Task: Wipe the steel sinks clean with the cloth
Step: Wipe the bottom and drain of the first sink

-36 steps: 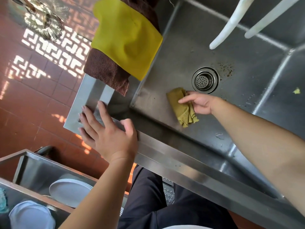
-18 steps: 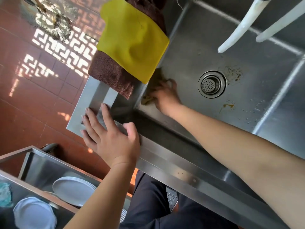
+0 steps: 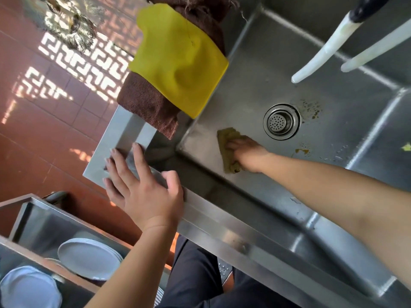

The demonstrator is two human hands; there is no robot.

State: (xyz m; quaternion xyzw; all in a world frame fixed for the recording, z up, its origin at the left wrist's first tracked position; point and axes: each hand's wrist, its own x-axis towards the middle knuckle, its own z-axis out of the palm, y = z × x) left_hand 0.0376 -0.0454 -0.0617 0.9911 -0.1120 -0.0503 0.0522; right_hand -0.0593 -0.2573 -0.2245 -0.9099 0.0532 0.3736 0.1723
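Note:
The steel sink point(image 3: 255, 85) fills the upper right of the head view, with a round drain strainer point(image 3: 281, 121) in its floor. My right hand point(image 3: 249, 154) grips a bunched olive cloth point(image 3: 225, 138) and presses it on the sink floor, left of the drain near the front left corner. Brown stains point(image 3: 311, 108) lie beside the drain, and another point(image 3: 301, 151) sits in front of it. My left hand point(image 3: 142, 190) rests flat on the sink's front left rim corner point(image 3: 115, 141), fingers spread.
A yellow cloth point(image 3: 178, 61) lies over a brown towel point(image 3: 146, 105) draped on the sink's left rim. Two white spouts point(image 3: 322, 47) hang over the basin. A second basin point(image 3: 389, 141) adjoins on the right. Plates point(image 3: 89, 258) are stacked in a steel rack at lower left.
My right hand swept the cloth from mid-basin to the left wall under the yellow cloth, then back right toward the drain. The left hand stayed on the rim.

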